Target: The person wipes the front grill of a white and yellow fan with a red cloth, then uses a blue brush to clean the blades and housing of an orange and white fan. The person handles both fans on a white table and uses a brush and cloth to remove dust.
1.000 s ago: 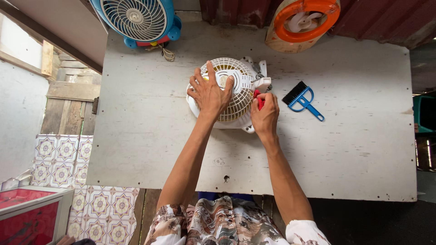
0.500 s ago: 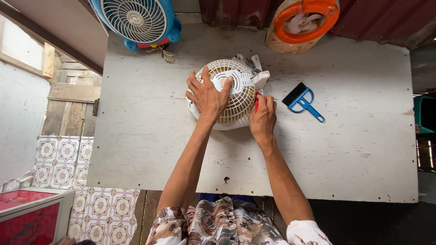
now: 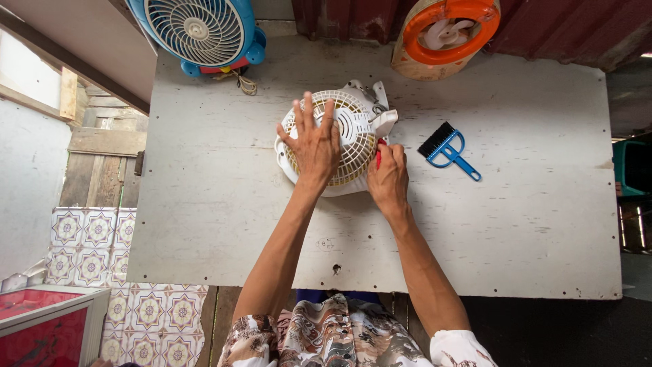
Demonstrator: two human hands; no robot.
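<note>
Two hands on one small white fan [image 3: 339, 146], lying grille-up at the middle of the white table [image 3: 204, 224]: left hand [image 3: 314, 144] spread flat, fingers open, pressing the grille; right hand [image 3: 388, 178] curled shut on a red tool [image 3: 379, 155] at the fan's right edge, nearer the blue brush [image 3: 448, 148]. Compared with a second ago, fan turned slightly, both hands in much the same place.

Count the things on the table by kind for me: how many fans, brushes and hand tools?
Fans: 3 (white fan under the left hand, blue fan, orange fan)
Brushes: 1 (blue brush)
Red-handled tools: 1, in the right hand
Total: 5
</note>
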